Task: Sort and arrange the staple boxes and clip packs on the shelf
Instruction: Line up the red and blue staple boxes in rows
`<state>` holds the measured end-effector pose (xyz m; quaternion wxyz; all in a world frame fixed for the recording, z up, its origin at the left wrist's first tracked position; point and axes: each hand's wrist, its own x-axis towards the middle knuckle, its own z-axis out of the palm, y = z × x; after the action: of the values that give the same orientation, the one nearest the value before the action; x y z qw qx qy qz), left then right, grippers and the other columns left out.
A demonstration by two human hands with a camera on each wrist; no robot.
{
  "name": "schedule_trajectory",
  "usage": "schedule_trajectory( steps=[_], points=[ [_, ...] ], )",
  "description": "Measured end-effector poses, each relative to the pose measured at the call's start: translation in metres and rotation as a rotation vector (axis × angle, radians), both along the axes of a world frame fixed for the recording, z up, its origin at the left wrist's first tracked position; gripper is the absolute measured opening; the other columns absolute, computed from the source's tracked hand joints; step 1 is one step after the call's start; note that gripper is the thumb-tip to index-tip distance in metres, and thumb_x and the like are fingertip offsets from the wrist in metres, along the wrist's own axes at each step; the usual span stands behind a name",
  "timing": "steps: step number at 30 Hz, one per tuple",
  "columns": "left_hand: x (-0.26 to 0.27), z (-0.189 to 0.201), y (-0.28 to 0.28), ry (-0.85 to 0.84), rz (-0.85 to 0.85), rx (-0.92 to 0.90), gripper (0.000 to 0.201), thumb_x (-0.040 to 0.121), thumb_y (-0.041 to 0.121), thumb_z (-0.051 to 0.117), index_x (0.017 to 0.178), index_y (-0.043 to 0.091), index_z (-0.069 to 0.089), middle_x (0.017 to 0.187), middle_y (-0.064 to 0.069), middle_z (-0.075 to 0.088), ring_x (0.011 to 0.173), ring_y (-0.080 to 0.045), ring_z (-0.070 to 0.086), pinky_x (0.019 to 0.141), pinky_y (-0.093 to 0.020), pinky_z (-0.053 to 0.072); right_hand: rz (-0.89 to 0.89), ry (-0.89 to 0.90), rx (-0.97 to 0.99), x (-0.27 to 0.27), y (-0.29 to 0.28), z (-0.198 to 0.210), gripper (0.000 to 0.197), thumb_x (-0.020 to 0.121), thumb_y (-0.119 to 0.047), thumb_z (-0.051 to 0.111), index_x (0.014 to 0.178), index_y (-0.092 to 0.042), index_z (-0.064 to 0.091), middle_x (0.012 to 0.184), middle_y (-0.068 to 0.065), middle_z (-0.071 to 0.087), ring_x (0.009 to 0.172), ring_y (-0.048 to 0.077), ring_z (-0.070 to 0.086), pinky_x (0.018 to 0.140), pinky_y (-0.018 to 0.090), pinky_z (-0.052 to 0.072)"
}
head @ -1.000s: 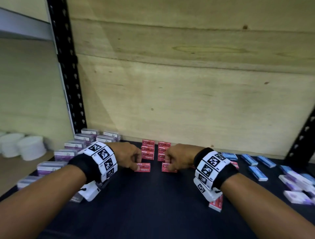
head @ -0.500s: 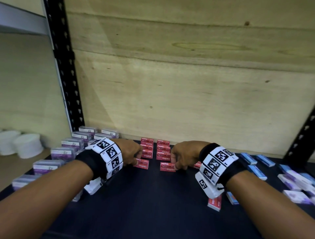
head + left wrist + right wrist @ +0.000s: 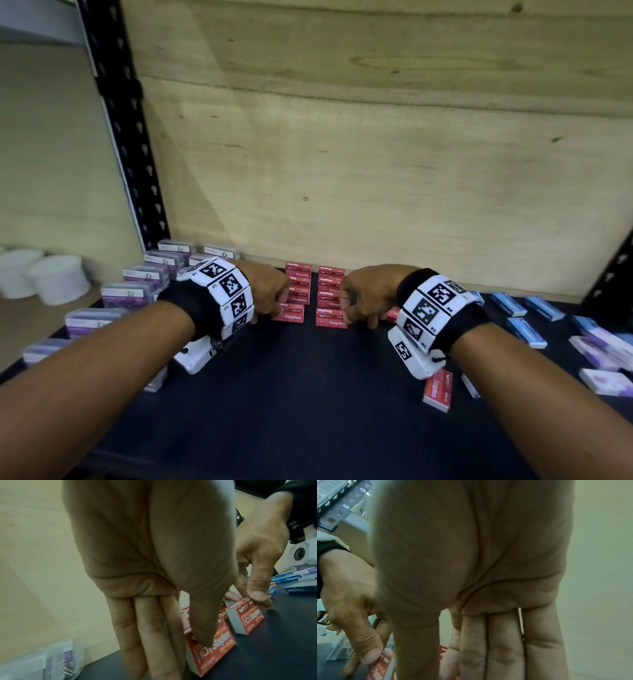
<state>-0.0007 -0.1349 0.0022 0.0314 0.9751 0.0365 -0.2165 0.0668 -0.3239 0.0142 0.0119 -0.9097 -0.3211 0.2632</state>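
Observation:
Two columns of red staple boxes (image 3: 298, 274) lie on the dark shelf (image 3: 308, 394) against the back panel. My left hand (image 3: 274, 313) pinches the front box of the left column (image 3: 292, 316) between thumb and straight fingers. My right hand (image 3: 356, 320) pinches the front box of the right column (image 3: 330, 322) the same way. In the left wrist view my thumb (image 3: 202, 635) lies on the near red box (image 3: 219, 646), and the right hand (image 3: 257, 588) holds the other red box (image 3: 247, 618). The right wrist view is mostly palm, with a sliver of red box (image 3: 443, 650) between thumb and fingers.
Purple clip packs (image 3: 137, 274) line the left side. Blue staple boxes (image 3: 525, 330) and pale purple packs (image 3: 603, 380) lie scattered on the right. A loose red box (image 3: 438, 390) sits under my right wrist. A black upright (image 3: 126, 137) and white tubs (image 3: 58, 281) stand at left.
Both hands have slid their red boxes away from me, up against the fronts of the two columns. The gap between each front box and its column has closed.

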Motion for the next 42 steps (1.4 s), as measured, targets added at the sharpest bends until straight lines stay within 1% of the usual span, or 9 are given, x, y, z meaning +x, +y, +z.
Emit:
schedule_trajectory(
  steps=[4, 13, 18, 23, 27, 29, 32, 38, 42],
  points=[
    [0.001, 0.0, -0.001, -0.009, 0.0, -0.006, 0.012, 0.095, 0.03, 0.06, 0.096, 0.025, 0.05, 0.095, 0.004, 0.066, 0.081, -0.014, 0.074, 0.068, -0.024, 0.053, -0.006, 0.005, 0.014, 0.001, 0.001, 0.0, 0.011, 0.095, -0.016, 0.065, 0.105, -0.014, 0.066, 0.077, -0.006, 0.065, 0.064, 0.01, 0.066, 0.053, 0.019, 0.048],
    [0.001, 0.0, -0.002, -0.013, 0.041, -0.011, 0.013, 0.095, 0.032, 0.06, 0.098, 0.024, 0.05, 0.097, 0.004, 0.065, 0.073, -0.013, 0.074, 0.075, -0.031, 0.058, -0.019, 0.004, 0.021, -0.001, 0.002, -0.001, 0.01, 0.095, -0.02, 0.065, 0.104, -0.015, 0.065, 0.078, -0.004, 0.066, 0.07, 0.014, 0.068, 0.062, 0.023, 0.052],
    [0.001, 0.0, -0.006, -0.045, -0.001, 0.047, 0.016, 0.098, 0.03, 0.057, 0.108, 0.019, 0.052, 0.086, 0.009, 0.058, 0.065, -0.003, 0.057, 0.058, -0.02, 0.043, -0.017, -0.002, 0.021, 0.0, 0.002, -0.002, 0.009, 0.095, -0.02, 0.065, 0.103, -0.016, 0.065, 0.087, 0.0, 0.071, 0.077, 0.018, 0.073, 0.066, 0.025, 0.055],
    [0.0, -0.001, -0.003, -0.018, 0.047, -0.038, 0.018, 0.095, 0.03, 0.062, 0.102, 0.02, 0.048, 0.097, 0.001, 0.064, 0.078, -0.016, 0.073, 0.072, -0.029, 0.059, -0.021, 0.03, 0.046, 0.0, -0.002, -0.002, 0.023, 0.091, -0.026, 0.071, 0.11, -0.014, 0.064, 0.093, 0.003, 0.072, 0.078, 0.019, 0.072, 0.083, 0.036, 0.059],
    [-0.007, 0.001, -0.005, -0.024, 0.073, -0.1, 0.029, 0.093, 0.031, 0.064, 0.111, 0.019, 0.045, 0.1, 0.001, 0.064, 0.082, -0.016, 0.072, 0.072, -0.029, 0.059, -0.018, 0.06, 0.081, -0.002, -0.012, 0.0, 0.027, 0.09, -0.024, 0.071, 0.113, -0.013, 0.061, 0.089, 0.001, 0.07, 0.079, 0.016, 0.068, 0.083, 0.034, 0.056],
    [-0.014, 0.004, -0.007, -0.038, 0.077, -0.089, 0.032, 0.094, 0.035, 0.062, 0.111, 0.021, 0.039, 0.092, 0.005, 0.064, 0.08, -0.013, 0.071, 0.069, -0.026, 0.055, -0.02, 0.055, 0.081, 0.0, -0.021, 0.003, 0.03, 0.088, -0.027, 0.073, 0.114, -0.015, 0.061, 0.085, -0.004, 0.069, 0.081, 0.014, 0.066, 0.086, 0.031, 0.052],
    [-0.023, 0.008, -0.015, -0.103, 0.058, -0.035, 0.04, 0.094, 0.04, 0.059, 0.12, 0.022, 0.035, 0.081, 0.007, 0.06, 0.075, -0.012, 0.068, 0.078, -0.031, 0.054, -0.025, 0.011, 0.085, 0.006, -0.041, 0.006, 0.031, 0.086, -0.032, 0.075, 0.113, -0.021, 0.064, 0.1, -0.005, 0.072, 0.101, 0.016, 0.066, 0.095, 0.031, 0.047],
    [-0.035, 0.025, -0.054, -0.111, -0.039, -0.015, 0.028, 0.094, 0.044, 0.057, 0.104, 0.022, 0.043, 0.071, 0.006, 0.063, 0.076, -0.014, 0.067, 0.09, -0.037, 0.05, -0.088, -0.059, 0.083, 0.023, -0.083, 0.011, 0.013, 0.087, -0.024, 0.073, 0.098, -0.028, 0.067, 0.095, -0.009, 0.072, 0.096, 0.014, 0.066, 0.097, 0.035, 0.05],
    [-0.032, 0.021, -0.095, -0.07, -0.181, -0.04, 0.03, 0.092, 0.049, 0.056, 0.102, 0.021, 0.056, 0.081, 0.0, 0.072, 0.074, -0.018, 0.07, 0.08, -0.035, 0.054, -0.137, -0.1, 0.051, 0.031, -0.112, 0.011, 0.021, 0.086, -0.026, 0.074, 0.106, -0.024, 0.07, 0.092, -0.011, 0.068, 0.095, 0.014, 0.063, 0.096, 0.034, 0.048]
  ],
)
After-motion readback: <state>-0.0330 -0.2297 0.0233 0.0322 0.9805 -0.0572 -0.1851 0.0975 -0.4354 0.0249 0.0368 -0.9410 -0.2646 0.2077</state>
